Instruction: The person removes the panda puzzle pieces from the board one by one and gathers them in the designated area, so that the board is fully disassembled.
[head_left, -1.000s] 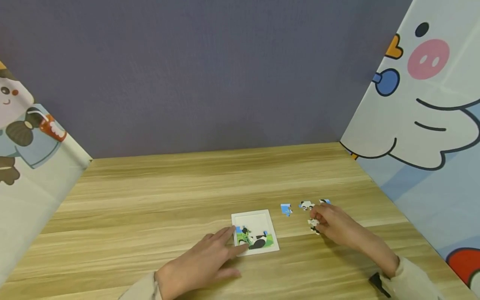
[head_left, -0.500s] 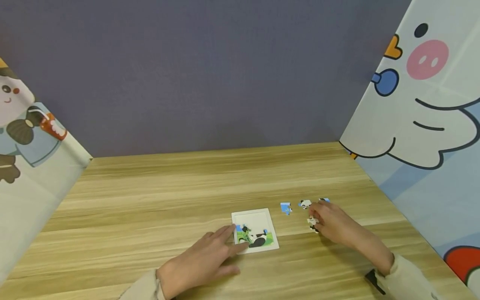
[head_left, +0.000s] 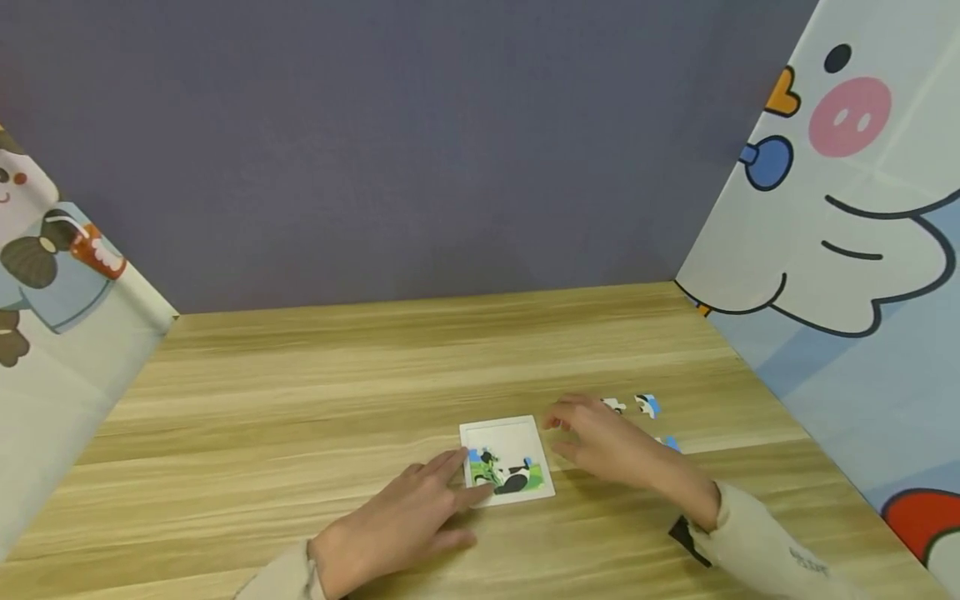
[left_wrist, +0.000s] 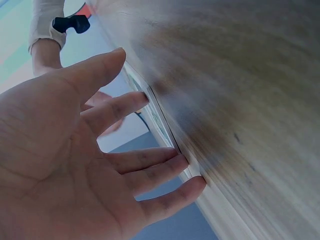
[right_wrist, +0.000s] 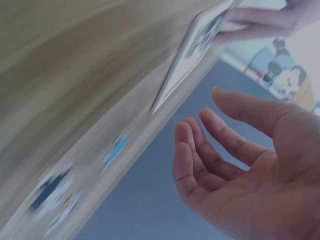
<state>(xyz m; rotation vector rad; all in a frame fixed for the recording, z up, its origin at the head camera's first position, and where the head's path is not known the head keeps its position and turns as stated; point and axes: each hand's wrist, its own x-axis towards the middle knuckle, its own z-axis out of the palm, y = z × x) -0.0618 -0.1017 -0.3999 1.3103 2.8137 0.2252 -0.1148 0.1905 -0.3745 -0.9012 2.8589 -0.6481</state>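
A small white-framed jigsaw puzzle board [head_left: 504,437] lies on the table, its lower part filled with a panda picture and its upper part bare. My left hand [head_left: 397,521] rests at its left and lower edges, fingers extended; the left wrist view has the fingertips [left_wrist: 181,161] along the frame's edge. Just right of the board hovers my right hand [head_left: 611,446]. In the right wrist view its fingers [right_wrist: 182,160] are loosely bent with nothing between them. Beyond it lie loose puzzle pieces: a panda-face piece [head_left: 613,405], partly covered, and a blue-and-black one [head_left: 647,405].
Another blue-cornered piece [head_left: 669,442] shows past my right forearm. A blue piece [right_wrist: 116,152] sits near the board in the right wrist view. The wooden table [head_left: 337,375] meets a grey back panel [head_left: 420,150], with cartoon-printed panels at both sides.
My right hand has moved left from the loose pieces toward the board, uncovering pieces on the right and covering the blue one. My left hand stays at the board.
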